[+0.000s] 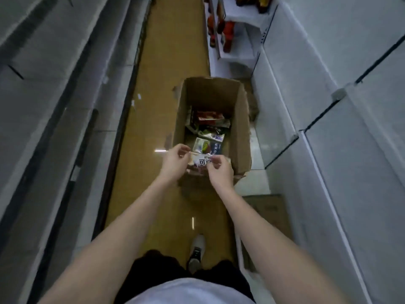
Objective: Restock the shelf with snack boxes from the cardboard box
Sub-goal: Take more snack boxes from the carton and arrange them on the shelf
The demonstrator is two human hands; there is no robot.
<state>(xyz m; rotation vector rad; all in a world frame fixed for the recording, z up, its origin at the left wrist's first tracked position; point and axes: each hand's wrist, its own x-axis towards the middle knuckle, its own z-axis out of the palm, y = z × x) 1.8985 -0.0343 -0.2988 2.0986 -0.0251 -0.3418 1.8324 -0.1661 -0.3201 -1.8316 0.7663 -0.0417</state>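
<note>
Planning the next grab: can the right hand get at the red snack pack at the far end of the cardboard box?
Probably not straight away. The right hand helps the left hand hold a white snack box. The cardboard box is open, so nothing covers the red snack pack.

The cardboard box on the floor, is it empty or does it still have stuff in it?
Not empty. The open cardboard box has several snack boxes lying at its bottom.

A snack box shows one bold dark character — 可 — on white; other print is blurred.
</note>
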